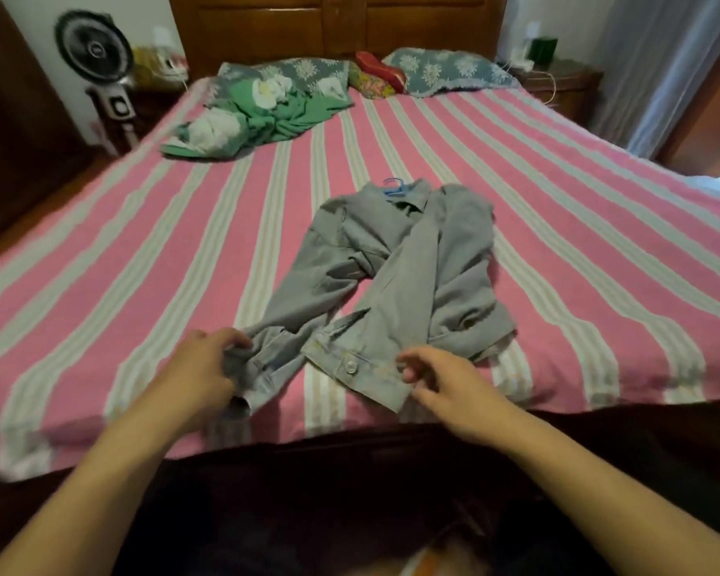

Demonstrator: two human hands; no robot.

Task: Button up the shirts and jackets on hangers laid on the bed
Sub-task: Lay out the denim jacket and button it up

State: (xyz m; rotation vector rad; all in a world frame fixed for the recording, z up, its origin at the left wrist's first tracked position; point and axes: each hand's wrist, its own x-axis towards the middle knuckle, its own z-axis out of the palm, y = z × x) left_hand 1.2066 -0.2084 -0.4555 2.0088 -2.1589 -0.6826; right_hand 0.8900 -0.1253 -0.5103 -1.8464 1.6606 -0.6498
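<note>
- Clearly, the pale grey-blue denim jacket (391,268) lies rumpled near the middle of the pink-and-cream striped bedspread (142,226), with its blue plastic hanger (393,188) showing at the collar, toward 12 o'clock, and its hem hanging toward the bed's near edge at 6 o'clock.
- The left hand (202,370) has its fingers curled into the hem corner of one front panel, at about 9 o'clock from the round metal button (351,365).
- The right hand (441,382) hovers at 3 o'clock from that button; its fingers are loosely bent and apart, and whether a fingertip touches the waistband cannot be told.
- Risk: the two front panels lie splayed apart, so pulling one side alone may drag the whole jacket off the near edge.
- Risk: a sleeve lies folded across the front; it may get trapped between the panels and hide the buttonholes.
- Risk: tugging the hem may slip the hanger out of the collar.
- Far off, toward 11 o'clock, a green-and-white crumpled cloth (258,114) lies near the pillows.
</note>
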